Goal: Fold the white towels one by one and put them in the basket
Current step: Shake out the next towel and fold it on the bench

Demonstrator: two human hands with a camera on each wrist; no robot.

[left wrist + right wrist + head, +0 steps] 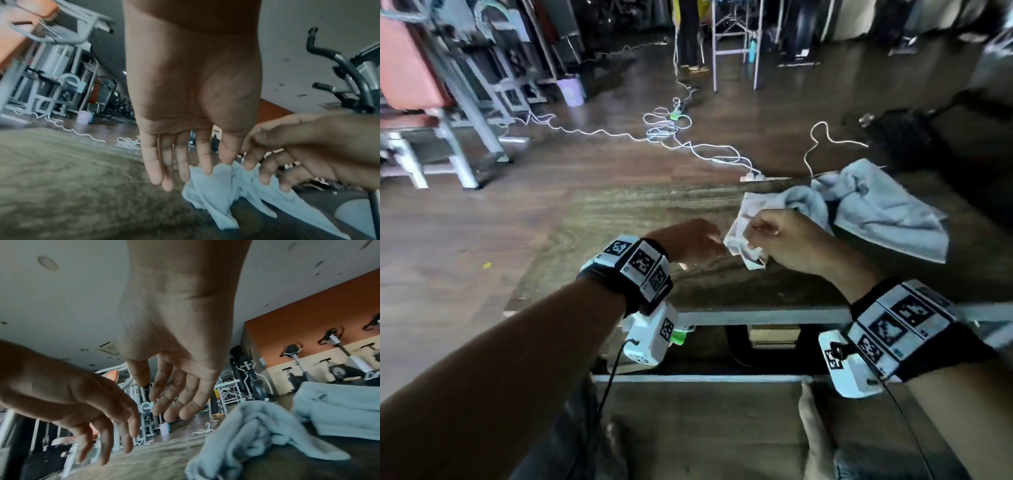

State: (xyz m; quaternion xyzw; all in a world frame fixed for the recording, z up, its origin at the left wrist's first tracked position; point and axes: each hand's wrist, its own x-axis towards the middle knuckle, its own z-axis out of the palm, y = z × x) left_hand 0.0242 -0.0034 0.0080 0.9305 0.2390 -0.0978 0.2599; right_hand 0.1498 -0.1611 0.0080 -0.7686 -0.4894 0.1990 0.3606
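Note:
A crumpled white towel (866, 202) lies on the right part of the wooden table (619, 219); one bunched end (743, 236) reaches toward me. My right hand (784, 240) hovers right over that end with loosely bent fingers. The right wrist view shows the right hand (174, 394) holding nothing, with the towel (257, 426) below it. My left hand (688, 243) is just left of the towel end, with straight fingers (180, 162) and an empty palm above the towel (216, 186). I see no basket.
White cables (671, 130) snake across the wooden floor beyond the table, and a power strip (751, 177) sits at its far edge. Gym machines (448, 102) stand at the left, exercise bikes (298, 361) at the right. A person's legs (688, 41) are far back.

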